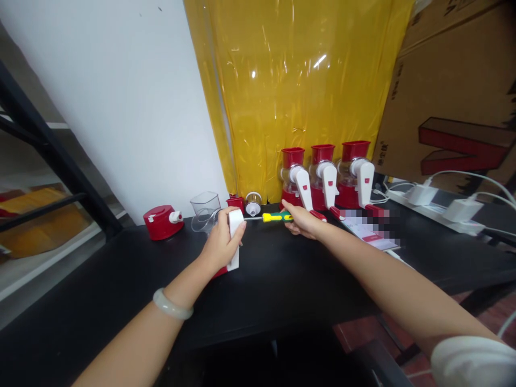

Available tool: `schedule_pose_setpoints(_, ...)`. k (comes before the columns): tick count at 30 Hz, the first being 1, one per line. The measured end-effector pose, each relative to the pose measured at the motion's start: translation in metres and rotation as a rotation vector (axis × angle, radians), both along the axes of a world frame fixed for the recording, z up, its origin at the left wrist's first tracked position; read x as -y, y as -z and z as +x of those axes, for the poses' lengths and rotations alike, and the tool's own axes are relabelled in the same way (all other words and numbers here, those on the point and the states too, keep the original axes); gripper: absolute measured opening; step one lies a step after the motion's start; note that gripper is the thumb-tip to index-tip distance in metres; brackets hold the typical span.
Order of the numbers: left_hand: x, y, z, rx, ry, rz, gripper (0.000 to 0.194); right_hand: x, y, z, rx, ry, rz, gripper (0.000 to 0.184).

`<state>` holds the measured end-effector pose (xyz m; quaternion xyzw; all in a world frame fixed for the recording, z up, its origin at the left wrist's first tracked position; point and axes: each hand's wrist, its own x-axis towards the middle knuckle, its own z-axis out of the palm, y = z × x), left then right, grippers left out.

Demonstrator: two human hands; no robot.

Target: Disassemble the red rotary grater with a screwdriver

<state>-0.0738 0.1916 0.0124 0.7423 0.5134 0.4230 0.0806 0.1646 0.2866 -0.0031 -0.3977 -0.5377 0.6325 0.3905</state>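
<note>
One red V-like mark [451, 141] on carton [439, 70], left grip [221, 241] around white crank [234, 260], right grip [302, 221] around screwdriver [276, 217]

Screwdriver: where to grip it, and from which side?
By its yellow-and-green handle, likely best from the person's right. The handle is thicker than the thin metal shaft, which points left at the white crank piece in the left hand. The right hand holds the handle's green end.

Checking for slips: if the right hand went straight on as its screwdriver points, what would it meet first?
Likely the white handle in the left hand; the screwdriver seems to touch it, depth unclear.
</note>
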Motion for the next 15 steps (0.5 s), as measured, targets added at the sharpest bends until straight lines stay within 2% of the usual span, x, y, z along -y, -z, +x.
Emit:
schedule_pose_setpoints(6, -0.005, 0.006, 0.000, 0.112, 0.057, -0.072, 0.039, 0.003, -0.004, -0.001, 0.017, 0.109, 0.113, 0.033)
schedule_pose_setpoints(15, -0.009, 0.010, 0.002, 0.377, 0.137, -0.191, 0.040, -0.002, -0.001, -0.002, 0.021, 0.159, 0.321, 0.038)
